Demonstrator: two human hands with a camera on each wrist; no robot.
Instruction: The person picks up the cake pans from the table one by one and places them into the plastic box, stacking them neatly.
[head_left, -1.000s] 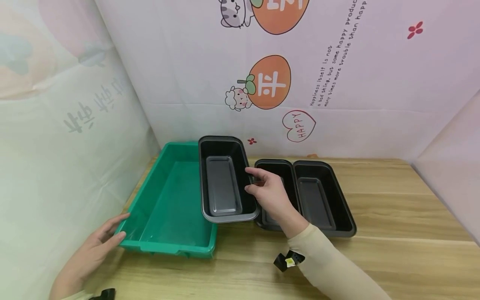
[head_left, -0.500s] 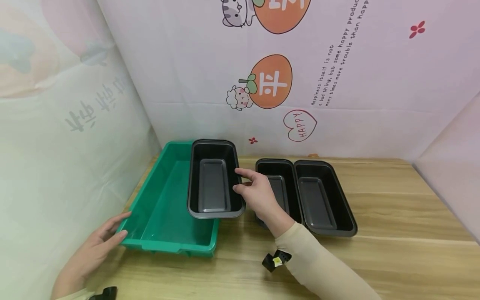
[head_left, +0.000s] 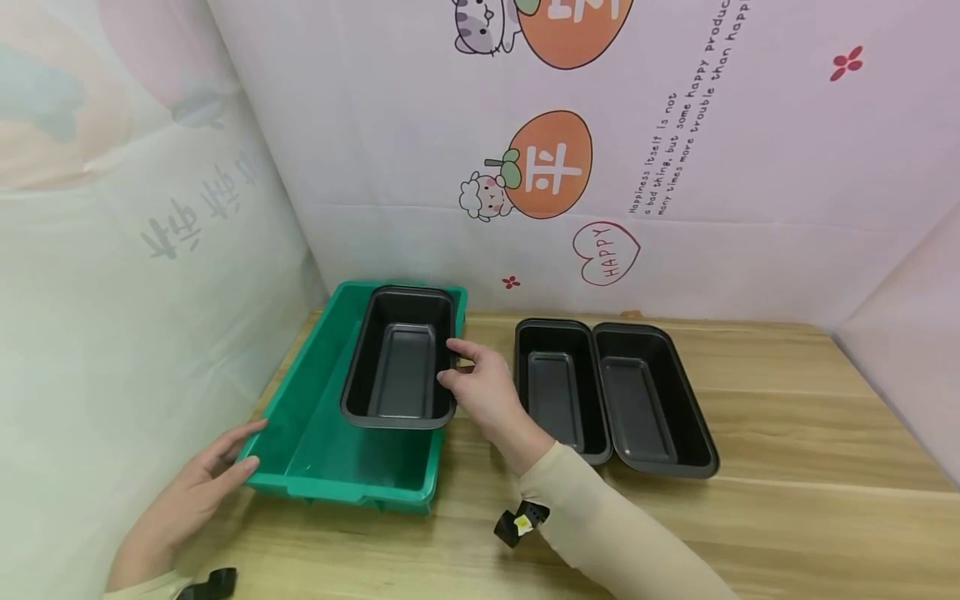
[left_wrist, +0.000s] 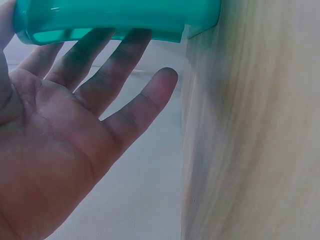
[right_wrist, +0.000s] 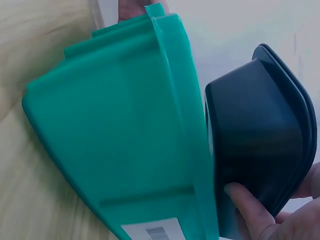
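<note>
A black loaf pan is held above the green tray by my right hand, which pinches its right wall. In the right wrist view the pan hangs beside the rim of the tray, with a finger of the right hand along its outer wall. My left hand holds the tray's near left corner. The left wrist view shows the left hand with its fingers extended, some reaching the tray's edge.
Two more black pans stand side by side on the wooden table, the nearer one left of the other. A printed sheet rises behind the table, and pale sheets flank it at left and right.
The right hand has carried the black pan leftward, from the tray's right edge to over its inside. The left hand keeps its hold on the tray's corner.
</note>
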